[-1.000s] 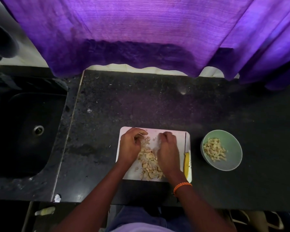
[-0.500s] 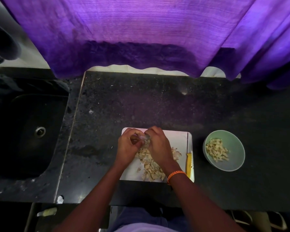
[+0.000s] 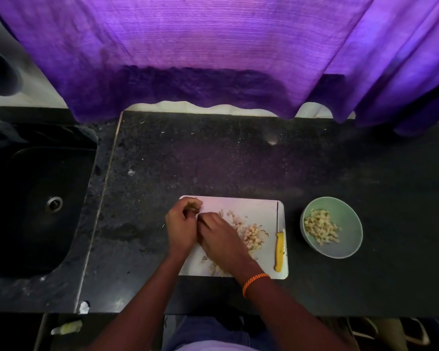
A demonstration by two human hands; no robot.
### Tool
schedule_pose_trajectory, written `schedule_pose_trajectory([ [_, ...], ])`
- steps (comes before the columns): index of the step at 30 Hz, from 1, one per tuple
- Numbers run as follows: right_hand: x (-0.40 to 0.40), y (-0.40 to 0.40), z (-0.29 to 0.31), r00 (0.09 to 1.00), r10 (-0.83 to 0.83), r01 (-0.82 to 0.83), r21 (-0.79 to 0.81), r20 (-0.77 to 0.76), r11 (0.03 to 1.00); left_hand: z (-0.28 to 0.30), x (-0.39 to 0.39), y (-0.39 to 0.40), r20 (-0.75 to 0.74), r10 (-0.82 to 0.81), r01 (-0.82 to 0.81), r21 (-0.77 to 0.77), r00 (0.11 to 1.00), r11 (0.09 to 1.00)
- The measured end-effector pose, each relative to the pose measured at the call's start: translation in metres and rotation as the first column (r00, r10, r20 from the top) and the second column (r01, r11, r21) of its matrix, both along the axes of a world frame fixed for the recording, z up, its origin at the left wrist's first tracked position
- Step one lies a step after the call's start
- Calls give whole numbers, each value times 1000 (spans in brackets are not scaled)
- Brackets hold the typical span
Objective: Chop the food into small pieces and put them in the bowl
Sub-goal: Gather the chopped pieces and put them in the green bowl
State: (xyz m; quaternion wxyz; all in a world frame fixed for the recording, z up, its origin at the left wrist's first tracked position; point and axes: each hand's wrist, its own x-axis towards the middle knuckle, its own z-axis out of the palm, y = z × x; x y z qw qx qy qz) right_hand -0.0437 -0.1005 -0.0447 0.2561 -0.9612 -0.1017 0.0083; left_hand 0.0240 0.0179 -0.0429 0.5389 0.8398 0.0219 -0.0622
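Note:
A white cutting board [image 3: 261, 211] lies on the dark counter with a loose heap of pale chopped food [image 3: 252, 236] on it. Both hands meet over the board's left part. My left hand [image 3: 181, 229] has its fingers curled and seems to pinch a small pale piece at the board's far left corner. My right hand [image 3: 221, 241] lies over the near side of the heap, its fingers reaching against the left hand with the tips hidden. A yellow-handled knife [image 3: 279, 252] rests untouched along the board's right edge. The light green bowl [image 3: 347, 216] to the right holds chopped pieces.
A black sink [image 3: 36, 198] with a drain is set into the counter at the left. A purple curtain [image 3: 213, 59] hangs along the back. The counter's front edge runs just below the board. A small white scrap [image 3: 83, 307] lies near the front left.
Both hands have shifted left from the middle of the board and closed together, uncovering the heap of chopped food on their right. Knife and bowl have not moved.

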Motion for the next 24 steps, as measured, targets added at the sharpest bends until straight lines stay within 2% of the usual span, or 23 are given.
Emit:
schedule_pose_trajectory([
  [3, -5, -4, -7, 992, 123, -120, -78, 29, 990, -1, -1, 0, 6, -19, 18, 24, 1000, 1000],
  [6, -4, -17, -4, 992, 118, -111, -121, 47, 986, -1, -2, 1, 31, -42, 41, 49, 999, 998],
  [10, -16, -38, 11, 993, -86, 94, -103, 76, 990, 1, -7, -2, 83, -125, 115, 113, 989, 987],
  [14, -38, -54, 11, 943, -327, 330, -56, 52, 942, 2, -19, -8, 166, -196, 158, 218, 966, 963],
  [16, -51, -60, 5, 891, -453, 453, -11, 40, 891, 4, -24, -11, 189, -195, 149, 234, 962, 961],
  [19, -69, -56, 1, 801, -598, 588, 161, 14, 792, 3, -29, -14, 198, -200, 155, 223, 959, 962],
  [24, -59, -25, -3, 687, -719, 702, 350, -103, 620, 1, -37, -18, 112, -222, 193, 225, 968, 955],
])
